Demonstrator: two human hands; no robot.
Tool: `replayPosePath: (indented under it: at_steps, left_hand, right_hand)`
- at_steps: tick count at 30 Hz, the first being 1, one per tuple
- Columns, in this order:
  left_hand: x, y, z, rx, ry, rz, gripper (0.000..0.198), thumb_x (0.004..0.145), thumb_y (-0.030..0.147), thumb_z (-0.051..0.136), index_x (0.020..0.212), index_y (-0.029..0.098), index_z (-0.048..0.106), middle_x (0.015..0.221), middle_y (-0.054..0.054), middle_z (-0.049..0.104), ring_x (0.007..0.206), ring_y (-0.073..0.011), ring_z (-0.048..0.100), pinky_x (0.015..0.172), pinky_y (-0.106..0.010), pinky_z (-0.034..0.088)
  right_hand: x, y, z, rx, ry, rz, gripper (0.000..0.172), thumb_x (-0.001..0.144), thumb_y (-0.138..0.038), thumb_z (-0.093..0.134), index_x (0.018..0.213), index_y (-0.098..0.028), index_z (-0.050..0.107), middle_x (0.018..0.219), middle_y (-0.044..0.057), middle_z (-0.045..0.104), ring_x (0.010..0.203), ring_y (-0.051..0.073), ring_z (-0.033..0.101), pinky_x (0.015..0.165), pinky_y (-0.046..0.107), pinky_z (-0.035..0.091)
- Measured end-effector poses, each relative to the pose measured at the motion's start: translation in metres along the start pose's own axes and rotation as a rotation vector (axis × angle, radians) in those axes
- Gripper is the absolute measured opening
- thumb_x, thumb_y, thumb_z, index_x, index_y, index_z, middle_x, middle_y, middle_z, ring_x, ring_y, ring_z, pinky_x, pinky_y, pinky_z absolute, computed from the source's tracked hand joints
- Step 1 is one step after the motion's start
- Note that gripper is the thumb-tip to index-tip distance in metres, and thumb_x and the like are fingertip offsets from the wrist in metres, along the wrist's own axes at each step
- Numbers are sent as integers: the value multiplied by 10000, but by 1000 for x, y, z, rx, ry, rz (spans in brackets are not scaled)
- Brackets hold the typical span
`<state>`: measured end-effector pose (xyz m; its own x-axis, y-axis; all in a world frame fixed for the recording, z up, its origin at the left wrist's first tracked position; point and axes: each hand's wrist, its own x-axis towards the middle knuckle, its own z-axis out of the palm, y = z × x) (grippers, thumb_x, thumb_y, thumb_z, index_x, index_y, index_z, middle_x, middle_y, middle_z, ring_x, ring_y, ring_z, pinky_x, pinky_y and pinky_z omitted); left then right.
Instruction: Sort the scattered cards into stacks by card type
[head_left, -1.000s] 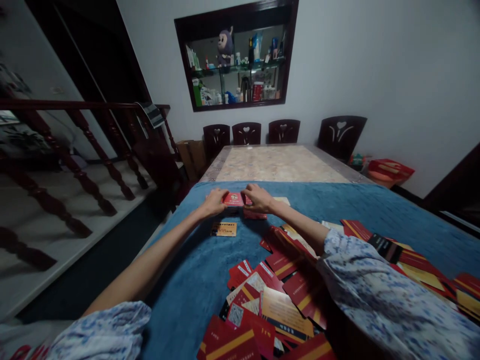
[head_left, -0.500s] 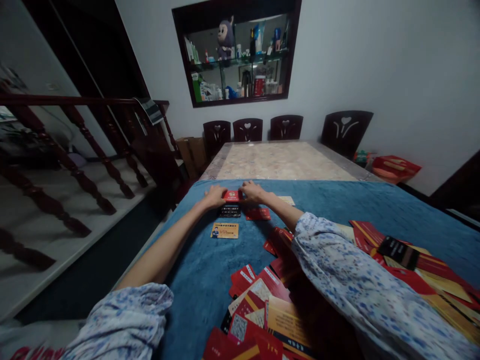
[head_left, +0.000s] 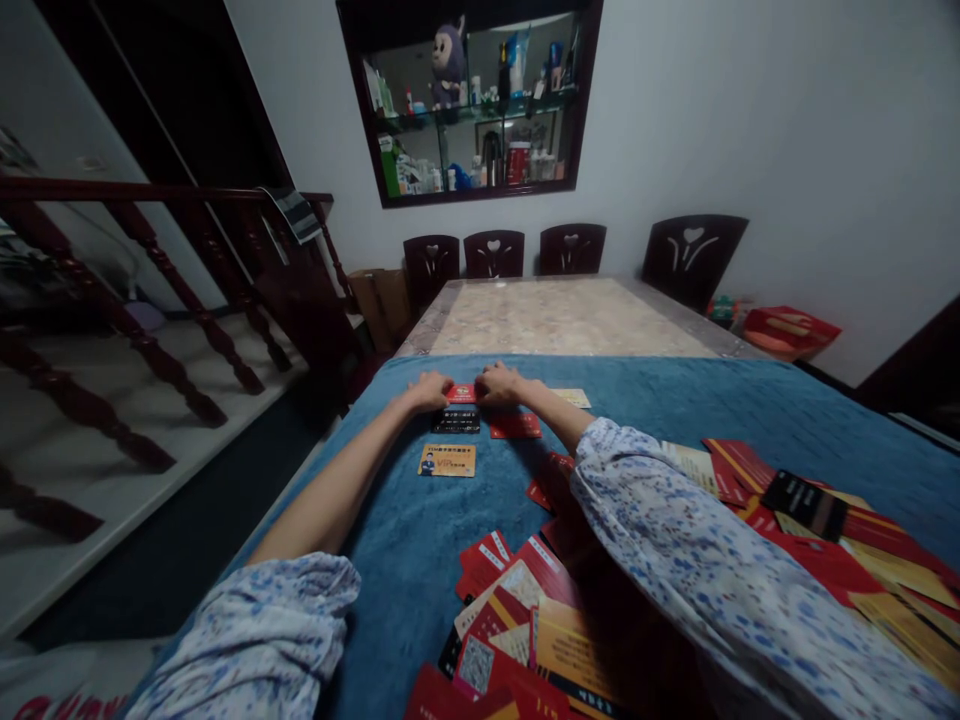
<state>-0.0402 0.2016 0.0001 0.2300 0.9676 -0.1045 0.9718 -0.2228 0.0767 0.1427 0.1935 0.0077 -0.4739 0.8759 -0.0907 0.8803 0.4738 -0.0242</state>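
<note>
The red card point(head_left: 461, 393) lies between both hands' fingertips, near the far edge of the blue cloth point(head_left: 409, 550), toward its far left corner. The left hand point(head_left: 430, 391) curls at one side, the right hand point(head_left: 498, 385) at the other; whether the fingers grip or merely touch, I cannot tell.

Beyond the stone-patterned table point(head_left: 540, 315) rises a pale wall point(head_left: 787, 120) with a glass-shelved niche point(head_left: 480, 195); dark chairs point(head_left: 494, 268) line the table's far end. Left of the table runs a reddish railing point(head_left: 187, 189). Light is dim.
</note>
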Motion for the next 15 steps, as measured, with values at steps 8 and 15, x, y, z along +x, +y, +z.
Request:
replayPosePath:
  at_steps: [8, 15]
  left_hand:
    - [8, 2, 2, 16, -34, -32, 424, 692, 214, 647, 1115, 223, 648, 1277, -95, 574, 1230, -324, 487, 996, -445, 448]
    - [8, 4, 6, -13, -31, -44, 384, 739, 229, 612, 1122, 212, 643, 1335, -135, 536, 1286, -370, 433, 1016, -562, 402]
  right_hand:
    - [6, 4, 5, 16, 2, 15, 418, 818, -407, 600, 1184, -229, 691, 1338, 147, 569, 1254, 367, 458, 909, 436, 468]
    - [6, 4, 4, 14, -10, 14, 409, 831, -437, 583, 1175, -251, 700, 1361, 122, 566, 1244, 372, 477, 916, 438, 468]
